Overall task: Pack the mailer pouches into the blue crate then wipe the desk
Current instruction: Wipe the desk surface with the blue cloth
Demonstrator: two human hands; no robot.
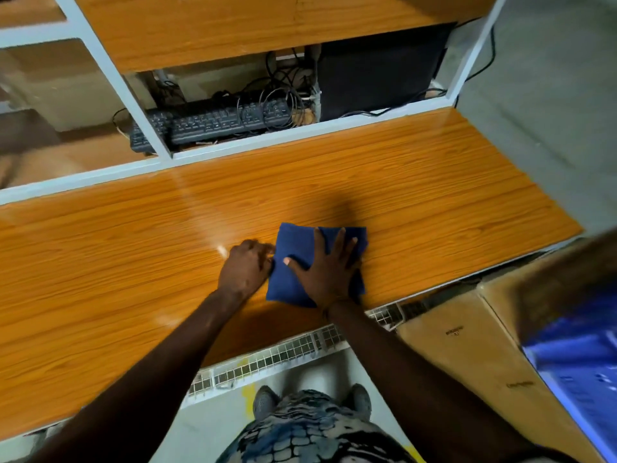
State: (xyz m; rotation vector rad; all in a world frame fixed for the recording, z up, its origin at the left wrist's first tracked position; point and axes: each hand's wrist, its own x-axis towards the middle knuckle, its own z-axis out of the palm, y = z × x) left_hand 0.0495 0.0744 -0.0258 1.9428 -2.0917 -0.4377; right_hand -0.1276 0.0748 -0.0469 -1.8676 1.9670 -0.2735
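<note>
Wooden desk [417, 182] fills the scene; blue crate [581, 372] sits low at the near right; folded blue cloth [293, 252] lies mid-desk; right hand [325, 274] presses it, fingers spread flat; left hand [245, 269], fingers curled, pinches its left edge.

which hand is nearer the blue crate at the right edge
Right. The right hand lies flat on the blue cloth at mid desk, on the side toward the blue crate. The left hand grips the cloth's left edge, farther from the crate.
</note>
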